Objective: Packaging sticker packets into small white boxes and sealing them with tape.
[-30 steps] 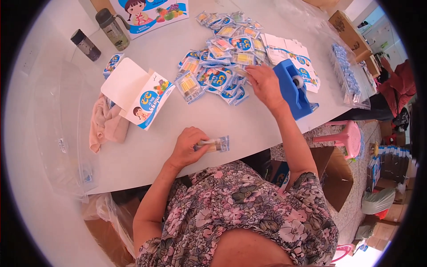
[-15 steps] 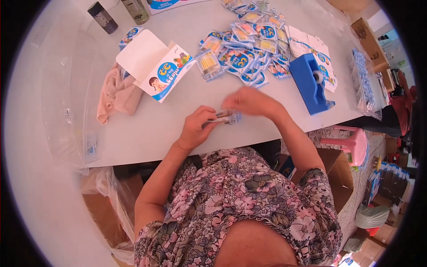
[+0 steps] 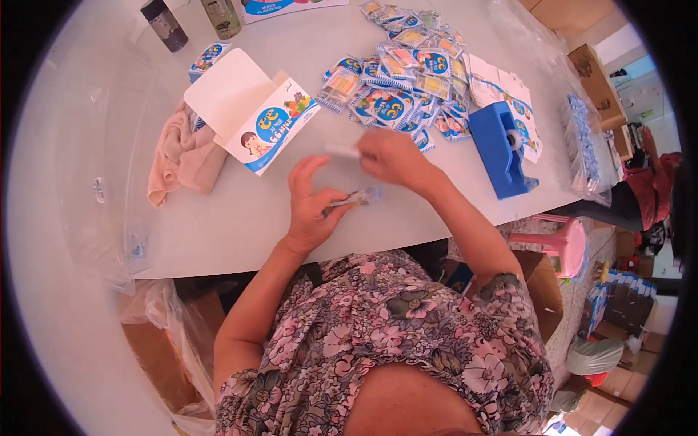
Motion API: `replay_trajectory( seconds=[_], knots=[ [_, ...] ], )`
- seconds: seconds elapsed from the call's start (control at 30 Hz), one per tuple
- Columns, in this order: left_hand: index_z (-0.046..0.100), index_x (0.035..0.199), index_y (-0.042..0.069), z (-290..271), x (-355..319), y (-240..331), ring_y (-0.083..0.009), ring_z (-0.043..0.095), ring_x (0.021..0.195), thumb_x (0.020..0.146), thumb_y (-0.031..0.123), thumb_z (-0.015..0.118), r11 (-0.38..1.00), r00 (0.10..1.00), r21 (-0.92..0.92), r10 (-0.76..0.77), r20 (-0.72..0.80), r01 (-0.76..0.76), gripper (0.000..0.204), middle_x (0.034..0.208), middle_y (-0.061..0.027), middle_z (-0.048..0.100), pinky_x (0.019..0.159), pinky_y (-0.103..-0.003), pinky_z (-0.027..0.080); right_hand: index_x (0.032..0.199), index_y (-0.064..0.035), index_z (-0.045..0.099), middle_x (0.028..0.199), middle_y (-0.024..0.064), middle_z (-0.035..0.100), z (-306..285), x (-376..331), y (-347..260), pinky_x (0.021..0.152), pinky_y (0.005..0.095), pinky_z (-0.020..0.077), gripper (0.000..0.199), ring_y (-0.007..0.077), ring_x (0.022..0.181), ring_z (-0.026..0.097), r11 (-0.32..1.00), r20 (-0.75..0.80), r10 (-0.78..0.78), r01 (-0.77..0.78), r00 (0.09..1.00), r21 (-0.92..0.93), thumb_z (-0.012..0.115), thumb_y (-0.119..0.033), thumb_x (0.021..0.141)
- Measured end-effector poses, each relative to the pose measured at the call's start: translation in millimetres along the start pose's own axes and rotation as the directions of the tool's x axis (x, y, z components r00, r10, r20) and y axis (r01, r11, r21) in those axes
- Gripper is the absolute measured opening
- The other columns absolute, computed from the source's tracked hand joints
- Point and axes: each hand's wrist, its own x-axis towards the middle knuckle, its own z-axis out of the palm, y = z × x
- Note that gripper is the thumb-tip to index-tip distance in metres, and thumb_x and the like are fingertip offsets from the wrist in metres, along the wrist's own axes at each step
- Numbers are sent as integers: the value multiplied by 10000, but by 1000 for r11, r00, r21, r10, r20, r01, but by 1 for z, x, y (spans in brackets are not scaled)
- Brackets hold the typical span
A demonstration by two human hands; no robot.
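My left hand is near the front of the table, its thumb and lower fingers pinching a small clear-and-blue packet while its index finger is raised. To its upper right, my right hand grips a thin whitish packet, blurred by motion and held apart from the other one. Just beyond my right hand lies a heap of small sachets, with coloured contents showing through clear fronts. An open printed carton, its white flap up, lies tilted to the left, past my left hand.
A blue tape dispenser stands right of my hands, beside several flat white cartons. A clear tray of packets sits at the right edge. Leftward are a pink cloth, clear plastic and two bottles. A pink stool is below.
My right hand has drawn back slightly left and nearer, now carrying a whitish packet away from the one in my left hand. My left index finger has lifted. The view has shifted a little.
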Motion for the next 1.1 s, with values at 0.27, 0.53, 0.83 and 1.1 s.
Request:
replay_trajectory(
  seconds=[0.27, 0.53, 0.83, 1.1],
  knots=[
    [624, 973, 43, 3, -10, 2, -275, 642, 908, 729, 37, 813, 799, 874, -409, -279, 397, 441, 309, 1079, -109, 643, 796, -318, 530, 1077, -41, 701, 1075, 116, 700, -24, 3, 40, 794, 398, 514, 311, 302, 928, 630, 966, -393, -39, -66, 919, -248, 736, -223, 827],
    [653, 999, 51, 4, -3, 0, -253, 639, 1040, 768, 77, 817, 998, 998, -57, -22, 54, 25, 284, 1187, -120, 630, 831, -316, 525, 1051, -33, 706, 1066, 104, 702, -18, -34, 7, 831, 393, 500, 263, 291, 946, 641, 997, -177, -75, 71, 981, -31, 715, -209, 855],
    [604, 1082, 40, 0, -9, 1, -239, 661, 991, 759, 89, 833, 748, 791, -344, -380, 479, 568, 399, 1148, -146, 655, 854, -305, 526, 925, -46, 703, 968, 109, 704, -13, 23, 59, 741, 426, 528, 160, 304, 897, 651, 838, -257, 170, -277, 951, -471, 707, -171, 826],
    [632, 965, 79, 2, -1, -1, -291, 655, 990, 700, 87, 861, 984, 991, -173, -23, 132, 45, 350, 1188, -132, 635, 858, -337, 523, 917, -45, 694, 919, 104, 705, -33, -25, 0, 754, 412, 529, 114, 348, 861, 659, 997, -74, 71, -71, 995, -2, 641, -53, 817]
  ],
)
